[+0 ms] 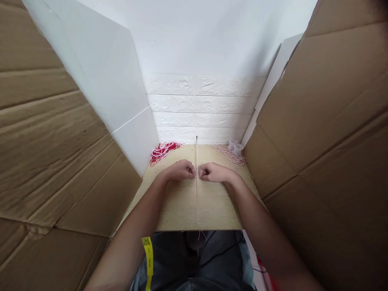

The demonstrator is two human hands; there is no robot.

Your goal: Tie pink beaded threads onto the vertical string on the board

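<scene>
A pale tan desk (178,208) carries a whitish cord (197,155) along its middle, red-and-white threads (163,152) at its far left, pale pink threads (228,154) at its far right. Behind the desk, a white, brick-patterned wall (218,103); flanking the desk, brown cardboard (327,153).

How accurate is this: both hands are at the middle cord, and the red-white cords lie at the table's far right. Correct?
Not quite: the red-white cords lie at the table's far left, per the head view. The rest holds: left hand and right hand are both at the middle cord.
</scene>
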